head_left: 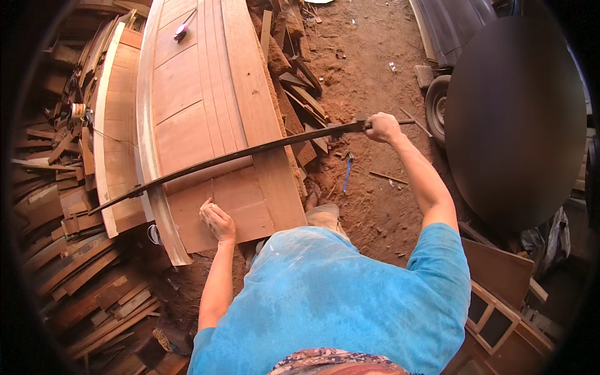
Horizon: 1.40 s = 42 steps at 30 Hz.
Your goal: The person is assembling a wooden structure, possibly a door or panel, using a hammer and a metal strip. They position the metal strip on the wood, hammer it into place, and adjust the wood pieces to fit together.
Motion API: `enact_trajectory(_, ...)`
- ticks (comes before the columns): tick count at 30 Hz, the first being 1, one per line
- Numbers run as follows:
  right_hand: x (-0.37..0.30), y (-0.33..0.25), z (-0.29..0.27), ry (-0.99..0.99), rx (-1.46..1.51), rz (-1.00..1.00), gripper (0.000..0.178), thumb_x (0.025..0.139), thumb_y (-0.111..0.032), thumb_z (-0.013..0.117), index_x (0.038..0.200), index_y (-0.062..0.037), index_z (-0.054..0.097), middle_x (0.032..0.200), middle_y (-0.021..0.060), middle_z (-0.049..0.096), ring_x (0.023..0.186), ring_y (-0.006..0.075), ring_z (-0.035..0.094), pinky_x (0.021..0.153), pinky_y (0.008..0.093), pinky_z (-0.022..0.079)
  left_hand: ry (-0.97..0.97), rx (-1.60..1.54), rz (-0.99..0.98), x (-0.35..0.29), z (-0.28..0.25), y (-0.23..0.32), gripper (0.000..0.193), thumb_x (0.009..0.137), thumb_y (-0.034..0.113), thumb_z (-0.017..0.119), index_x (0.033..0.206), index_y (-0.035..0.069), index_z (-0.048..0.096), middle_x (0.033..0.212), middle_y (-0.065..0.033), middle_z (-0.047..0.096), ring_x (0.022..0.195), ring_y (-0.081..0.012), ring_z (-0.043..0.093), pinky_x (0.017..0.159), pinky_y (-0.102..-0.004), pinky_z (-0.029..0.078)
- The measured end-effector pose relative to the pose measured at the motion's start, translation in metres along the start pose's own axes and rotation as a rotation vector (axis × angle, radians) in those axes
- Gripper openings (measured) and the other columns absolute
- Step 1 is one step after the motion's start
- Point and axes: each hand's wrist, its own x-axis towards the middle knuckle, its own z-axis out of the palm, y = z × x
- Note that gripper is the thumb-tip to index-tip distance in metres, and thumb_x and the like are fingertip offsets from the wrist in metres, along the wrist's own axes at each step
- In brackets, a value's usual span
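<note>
Head view gives me a wooden door point(257, 94), running from the top edge of the frame down to left of centre. Across its lower part I see the clamp point(269, 147), a long dark bar slanting from the left-middle up to the right of centre, its left end reaching over a second door point(122, 94). My right hand point(382, 127), right of centre, is closed around the clamp near its right end, the fingers wrapped in a fist, and that arm comes up from the lower right. My left hand point(217, 220), left of centre, is at the door's lower panel, below the bar, fingers bent and bunched; I cannot tell whether they pinch anything small.

A tape measure point(181, 31) lies on the door at the upper left of the frame. Scrap wood point(81, 265) is piled along the left side, and a can point(77, 110) sits among it higher up. On the dirt point(375, 69) right of the door I make out a blue tool point(348, 172), and a wheel point(439, 109) shows at the upper right. The blue shirt point(337, 294) fills the lower middle
</note>
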Motion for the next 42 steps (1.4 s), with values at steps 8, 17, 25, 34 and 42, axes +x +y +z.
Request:
enact_trajectory(8,0.043,-0.122,-0.007,0.007,0.053,-0.117,0.032,0.076,-0.033,0.068,0.089,-0.0044,0.076,0.090,0.0183,0.073,0.090,0.0336,0.072,0.080,0.0429,0.058,-0.003,0.072,0.009,0.003,0.002,0.006,0.023,0.103,0.016,0.040,0.102,-0.001,0.054,0.111,-0.0196,0.060,0.106,-0.0368,0.054,0.095,-0.0470,0.040)
enact_trajectory(17,0.053,-0.143,0.007,0.060,-0.009,-0.247,0.032,0.081,-0.037,0.071,0.104,-0.0137,0.071,0.100,0.0149,0.072,0.097,0.0349,0.067,0.081,0.0464,0.053,0.013,-0.027,-0.066,0.008,-0.019,-0.014,0.016,0.101,0.014,0.046,0.099,0.004,0.057,0.105,-0.0156,0.063,0.101,-0.0341,0.058,0.089,-0.0464,0.043)
enact_trajectory(25,0.009,-0.307,-0.091,0.076,0.308,-0.039,0.035,0.083,-0.027,0.076,0.105,0.0000,0.070,0.106,0.0193,0.068,0.106,0.0297,0.064,0.093,0.0390,0.051,-0.043,-0.804,-0.440,0.056,-0.102,-0.069,0.026,0.105,0.027,0.049,0.099,0.003,0.058,0.084,-0.0130,0.070,0.080,-0.0287,0.070,0.072,-0.0413,0.054)
enact_trajectory(34,-0.030,-0.640,-0.033,-0.170,1.207,-0.334,0.026,0.104,-0.019,0.056,0.116,0.0037,0.063,0.097,0.0062,0.069,0.092,0.0119,0.064,0.081,0.0252,0.052,-0.301,-0.735,-0.154,0.116,-0.184,-0.122,0.031,0.100,0.032,0.056,0.098,0.001,0.061,0.090,-0.0230,0.068,0.089,-0.0446,0.065,0.076,-0.0465,0.053)
enact_trajectory(42,-0.031,-0.671,-0.037,-0.131,1.407,-0.028,0.021,0.105,-0.021,0.054,0.110,-0.0014,0.060,0.091,0.0107,0.067,0.070,0.0170,0.068,0.060,0.0297,0.058,0.404,-0.904,-0.866,0.211,-0.136,-0.400,0.049,0.098,0.055,0.056,0.112,0.008,0.053,0.095,-0.0034,0.056,0.090,-0.0175,0.057,0.079,-0.0329,0.051)
